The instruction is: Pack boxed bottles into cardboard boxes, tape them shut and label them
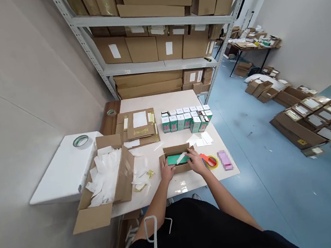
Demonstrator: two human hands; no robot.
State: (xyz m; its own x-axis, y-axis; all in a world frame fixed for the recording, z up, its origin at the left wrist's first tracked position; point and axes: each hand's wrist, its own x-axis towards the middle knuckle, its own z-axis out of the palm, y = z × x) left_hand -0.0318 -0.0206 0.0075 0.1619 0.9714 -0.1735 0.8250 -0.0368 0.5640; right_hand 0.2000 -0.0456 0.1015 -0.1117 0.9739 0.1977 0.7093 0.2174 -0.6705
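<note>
A small open cardboard box (180, 170) stands near the front edge of the table, with a green-topped box (173, 159) lying inside it. Across the green surface runs a slanting white strip (181, 157). My left hand (166, 171) is closed around the left end of the cardboard box, its fingertips by the green box. At the opposite end my right hand (195, 161) grips the cardboard box, fingers bent over the rim near the white strip. What the fingertips touch inside is partly hidden.
Several green-and-white boxes (180, 122) stand behind, near white papers (203, 139). Rolls of tape (212, 161) lie right of the box. Flattened cardboard (140, 131) and a large carton (123, 177) of white paper are left. Metal shelving (160, 65) rises behind the table.
</note>
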